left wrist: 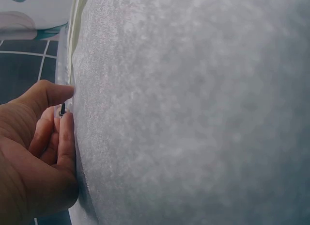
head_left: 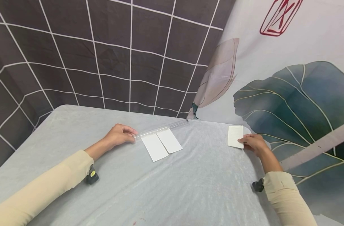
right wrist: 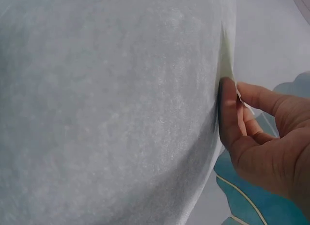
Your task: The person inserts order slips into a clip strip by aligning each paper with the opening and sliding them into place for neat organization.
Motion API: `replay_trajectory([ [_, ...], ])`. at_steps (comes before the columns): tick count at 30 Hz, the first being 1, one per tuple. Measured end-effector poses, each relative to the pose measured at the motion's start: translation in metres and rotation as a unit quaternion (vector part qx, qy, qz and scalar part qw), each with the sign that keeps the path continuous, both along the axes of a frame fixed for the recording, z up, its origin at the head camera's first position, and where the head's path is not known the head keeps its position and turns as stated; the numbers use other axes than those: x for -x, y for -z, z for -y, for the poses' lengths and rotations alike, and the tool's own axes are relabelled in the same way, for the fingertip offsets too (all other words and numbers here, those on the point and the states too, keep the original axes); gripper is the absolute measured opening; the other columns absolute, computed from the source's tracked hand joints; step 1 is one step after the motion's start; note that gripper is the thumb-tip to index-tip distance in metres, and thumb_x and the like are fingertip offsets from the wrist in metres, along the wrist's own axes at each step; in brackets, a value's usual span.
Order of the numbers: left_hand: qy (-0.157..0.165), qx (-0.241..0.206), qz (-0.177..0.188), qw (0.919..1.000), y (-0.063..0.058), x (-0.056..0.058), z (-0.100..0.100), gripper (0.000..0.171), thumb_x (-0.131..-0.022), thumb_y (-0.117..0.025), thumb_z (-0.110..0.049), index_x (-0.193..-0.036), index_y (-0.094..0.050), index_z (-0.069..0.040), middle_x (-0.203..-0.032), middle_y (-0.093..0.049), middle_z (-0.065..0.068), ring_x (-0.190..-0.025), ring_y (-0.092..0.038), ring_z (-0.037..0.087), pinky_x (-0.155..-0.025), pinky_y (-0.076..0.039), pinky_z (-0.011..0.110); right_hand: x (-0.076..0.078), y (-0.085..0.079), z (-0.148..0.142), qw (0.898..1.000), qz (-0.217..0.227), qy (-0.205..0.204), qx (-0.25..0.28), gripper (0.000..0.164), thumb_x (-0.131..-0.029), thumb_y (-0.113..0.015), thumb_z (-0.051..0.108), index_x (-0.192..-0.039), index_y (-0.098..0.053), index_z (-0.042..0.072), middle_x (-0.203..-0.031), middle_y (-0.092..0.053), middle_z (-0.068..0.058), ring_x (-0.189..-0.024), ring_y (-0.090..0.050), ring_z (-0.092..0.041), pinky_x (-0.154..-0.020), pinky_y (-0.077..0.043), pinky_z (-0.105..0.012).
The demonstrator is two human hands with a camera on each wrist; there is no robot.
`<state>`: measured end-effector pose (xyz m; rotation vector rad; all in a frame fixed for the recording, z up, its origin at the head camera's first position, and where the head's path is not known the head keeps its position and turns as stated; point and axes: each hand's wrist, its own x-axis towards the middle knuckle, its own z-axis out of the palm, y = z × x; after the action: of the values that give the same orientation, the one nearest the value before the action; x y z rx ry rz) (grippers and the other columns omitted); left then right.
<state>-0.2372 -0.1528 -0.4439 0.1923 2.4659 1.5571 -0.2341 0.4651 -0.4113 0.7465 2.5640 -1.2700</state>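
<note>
My left hand [head_left: 117,135] holds the near end of a clear plastic ruler [head_left: 176,125] between thumb and fingers. In the left wrist view, that hand [left wrist: 36,147] shows its thumb and fingertips at the ruler's end. Two white slips of paper, a left one [head_left: 155,147] and a right one [head_left: 171,142], lie side by side, their upper edges along the ruler. Over on the right, my right hand [head_left: 254,142] pinches the lower right corner of a small cream sheet of paper [head_left: 234,135]. In the right wrist view this sheet [right wrist: 226,57] appears nearly edge-on, between thumb and fingers.
A pale grey cloth [head_left: 188,185] covers the table. Behind stands a dark curtain with white grid lines [head_left: 112,62]; to the right hangs a light cloth with a large printed leaf [head_left: 290,100].
</note>
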Motion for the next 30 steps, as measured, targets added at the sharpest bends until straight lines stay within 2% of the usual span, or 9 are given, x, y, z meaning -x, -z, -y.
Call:
replay_trajectory([
  [4,-0.001,0.0,0.001,1.0,-0.0001,-0.0001,0.0003,0.047,-0.079,-0.087,0.0,-0.125,-0.081,0.007,-0.116,-0.085,0.018,-0.091,-0.068,0.002,-0.084,-0.054,0.015,-0.0002,-0.0013,0.0,1.0,-0.006,-0.004,0.012,0.042,-0.104,-0.075,0.012,-0.136,-0.054,-0.005,-0.122,-0.061,-0.011,-0.094,-0.065,-0.011,-0.071,-0.057,-0.016],
  [7,-0.002,0.004,0.002,1.0,0.0017,0.0017,0.0004,0.047,-0.079,-0.087,0.0,-0.125,-0.081,0.006,-0.116,-0.085,0.017,-0.091,-0.068,0.002,-0.084,-0.054,0.015,-0.0008,-0.0022,0.0006,0.999,-0.011,-0.008,0.029,0.039,-0.104,-0.075,0.009,-0.133,-0.053,-0.004,-0.113,-0.06,-0.004,-0.089,-0.063,-0.007,-0.072,-0.058,-0.017],
  [12,-0.001,0.007,-0.002,1.0,0.0029,0.0021,0.0001,0.047,-0.078,-0.087,0.0,-0.124,-0.082,0.006,-0.114,-0.086,0.015,-0.091,-0.069,0.001,-0.084,-0.055,0.015,-0.0017,-0.0013,0.0014,0.999,-0.022,-0.009,0.049,0.062,-0.104,-0.077,0.007,-0.153,-0.045,-0.011,-0.104,-0.064,0.003,-0.085,-0.064,-0.004,-0.073,-0.059,-0.018],
  [17,0.0,0.007,-0.002,1.0,0.0022,0.0009,0.0007,0.047,-0.078,-0.087,0.0,-0.124,-0.082,0.006,-0.114,-0.086,0.016,-0.091,-0.07,0.001,-0.084,-0.055,0.016,-0.0025,0.0,0.0005,0.997,-0.031,-0.014,0.063,0.082,-0.103,-0.078,0.006,-0.169,-0.032,-0.01,-0.096,-0.066,0.01,-0.082,-0.066,-0.001,-0.074,-0.06,-0.019],
  [24,-0.004,0.011,0.0,0.9999,0.0016,0.0003,0.0003,0.048,-0.078,-0.088,-0.001,-0.125,-0.082,0.005,-0.116,-0.085,0.017,-0.092,-0.069,0.003,-0.085,-0.055,0.017,-0.0035,-0.0007,-0.0016,0.997,-0.036,-0.016,0.068,0.09,-0.103,-0.077,0.005,-0.175,-0.024,-0.006,-0.088,-0.066,0.015,-0.081,-0.067,-0.001,-0.073,-0.06,-0.02],
  [30,-0.004,0.008,-0.003,1.0,0.0014,-0.0009,-0.0001,0.047,-0.078,-0.088,0.0,-0.124,-0.082,0.006,-0.113,-0.086,0.015,-0.09,-0.069,0.003,-0.084,-0.055,0.016,-0.0041,-0.0009,-0.0021,0.997,-0.043,-0.014,0.06,0.091,-0.103,-0.078,0.006,-0.176,-0.025,-0.003,-0.088,-0.066,0.015,-0.081,-0.065,0.001,-0.073,-0.059,-0.02],
])
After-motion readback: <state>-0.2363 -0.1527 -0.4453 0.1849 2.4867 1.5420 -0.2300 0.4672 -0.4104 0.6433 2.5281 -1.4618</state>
